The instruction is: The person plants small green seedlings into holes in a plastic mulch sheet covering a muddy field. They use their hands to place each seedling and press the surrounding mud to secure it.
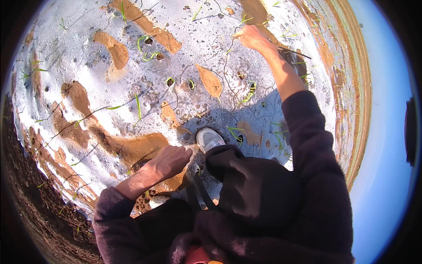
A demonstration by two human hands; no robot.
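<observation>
My right hand (251, 37) reaches far out over whitish plastic mulch film (204, 46). Its fingers are closed around a thin dark rod (295, 52), whose one end sticks out behind the wrist. The front end near the fingertips is too fine to make out. Closer to my body, my left hand (171, 161) is curled into a fist, palm down, beside my shoe; nothing shows in it. Between the hands, curled green shoots (249, 93) come up through small holes in the film. Another shoot (191, 84) bends inside its hole.
Brown soil patches (141, 145) lie on the film, one leaf-shaped (210, 81). My light shoe (209, 139) stands on the film among thin seedlings (234, 132). Dark bare soil (36, 204) borders the film at the left. More planted rows (356, 82) run along the right.
</observation>
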